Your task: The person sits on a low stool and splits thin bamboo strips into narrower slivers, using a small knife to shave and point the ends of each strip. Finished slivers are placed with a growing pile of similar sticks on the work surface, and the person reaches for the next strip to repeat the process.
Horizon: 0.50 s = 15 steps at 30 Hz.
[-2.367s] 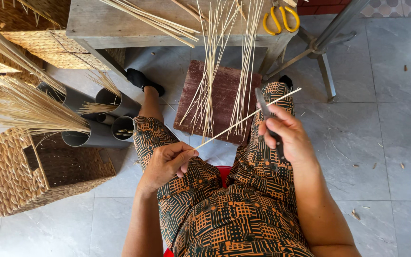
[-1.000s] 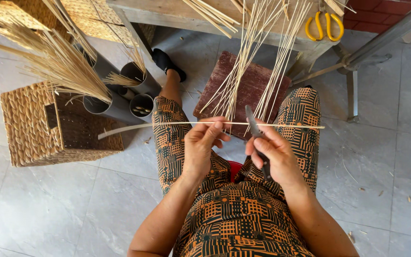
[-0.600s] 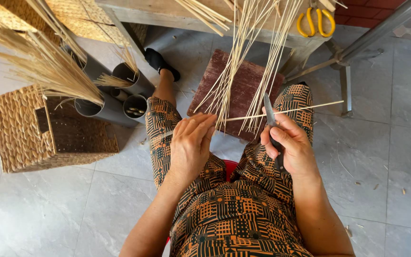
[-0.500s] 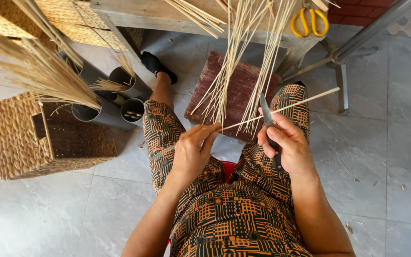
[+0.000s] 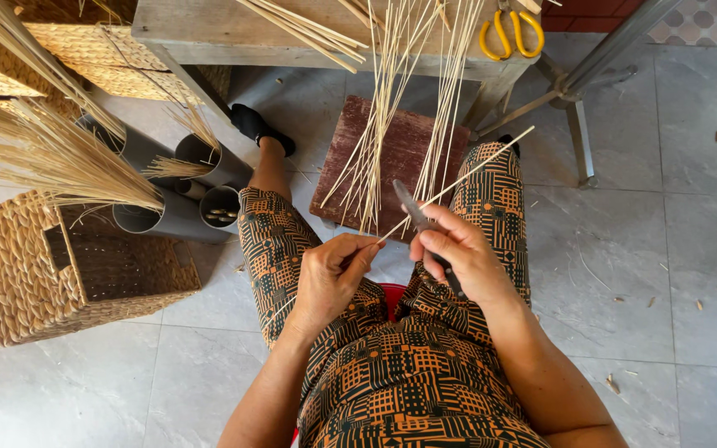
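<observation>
1. I see the left hand closed in a pinch on the near end of one thin pale stick, held above the lap.
2. The right hand is wrapped shut around a knife; its blade meets the stick just beyond the left fingertips.
3. The stick runs up and to the right, past the knee, free of the floor.
4. I judge the trimming of this stick to be in progress, with the blade near its lower end and most of its length ahead of the blade.
5. A loose sheaf of sticks hangs off the bench edge; I cannot tell which are finished.
6. A woven basket and grey tubes stand at the left; yellow scissors lie on the bench.
</observation>
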Available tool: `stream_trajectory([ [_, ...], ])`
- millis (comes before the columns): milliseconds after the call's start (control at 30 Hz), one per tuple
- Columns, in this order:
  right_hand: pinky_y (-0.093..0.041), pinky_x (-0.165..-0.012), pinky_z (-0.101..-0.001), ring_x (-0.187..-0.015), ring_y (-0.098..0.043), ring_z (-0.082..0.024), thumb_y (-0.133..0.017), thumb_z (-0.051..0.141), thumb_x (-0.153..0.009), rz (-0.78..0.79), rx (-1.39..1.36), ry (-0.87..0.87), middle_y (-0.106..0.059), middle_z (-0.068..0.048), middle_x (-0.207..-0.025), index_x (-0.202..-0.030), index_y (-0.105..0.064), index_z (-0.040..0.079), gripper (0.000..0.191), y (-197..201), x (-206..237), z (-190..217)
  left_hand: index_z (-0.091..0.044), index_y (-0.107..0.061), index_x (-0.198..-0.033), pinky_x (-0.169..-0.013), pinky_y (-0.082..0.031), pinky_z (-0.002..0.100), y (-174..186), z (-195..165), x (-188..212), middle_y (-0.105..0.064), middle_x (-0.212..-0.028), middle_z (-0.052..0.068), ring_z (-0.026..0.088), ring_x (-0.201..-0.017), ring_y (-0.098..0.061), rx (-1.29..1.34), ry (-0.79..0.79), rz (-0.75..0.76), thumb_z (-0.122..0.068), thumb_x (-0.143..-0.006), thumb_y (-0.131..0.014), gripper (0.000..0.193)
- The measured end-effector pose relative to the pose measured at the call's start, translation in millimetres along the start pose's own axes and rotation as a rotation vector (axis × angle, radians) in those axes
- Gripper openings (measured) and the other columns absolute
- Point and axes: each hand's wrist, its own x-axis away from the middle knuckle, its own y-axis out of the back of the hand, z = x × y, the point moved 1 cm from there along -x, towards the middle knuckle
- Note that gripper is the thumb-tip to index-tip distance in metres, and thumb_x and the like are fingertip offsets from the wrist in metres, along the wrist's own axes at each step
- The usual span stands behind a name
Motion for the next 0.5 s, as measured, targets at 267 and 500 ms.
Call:
stream_trajectory([
  [267, -0.042, -0.051, -0.0216, -0.059, -0.052, -0.010, -0.058, 0.011, -0.104, -0.065, -0.202, 0.115, -0.066, -0.011, -0.087, -0.149, -0.053, 0.005, 0.045, 35.4, 5.6, 16.9, -0.002, -0.078, -0.101, -0.056, -0.051, 0.024, 10.2, -3.3, -2.1, -0.073, -0.074, 0.005, 0.006, -0.061, -0.061, -0.034, -0.025, 0.043, -0.008, -0.094, -0.072, 0.010],
  [500, -0.044, -0.053, -0.0268, -0.061, -0.055, -0.014, -0.061, 0.013, -0.107, -0.221, -0.272, 0.197, -0.067, -0.011, -0.092, -0.149, -0.055, 0.009, 0.043, 88.7, 16.3, 28.4, 0.000, -0.076, -0.104, -0.061, -0.052, 0.023, 21.7, -9.0, -4.0, -0.075, -0.083, 0.007, 0.005, -0.068, -0.065, -0.068, -0.128, 0.066, -0.006, -0.095, -0.070, 0.012],
])
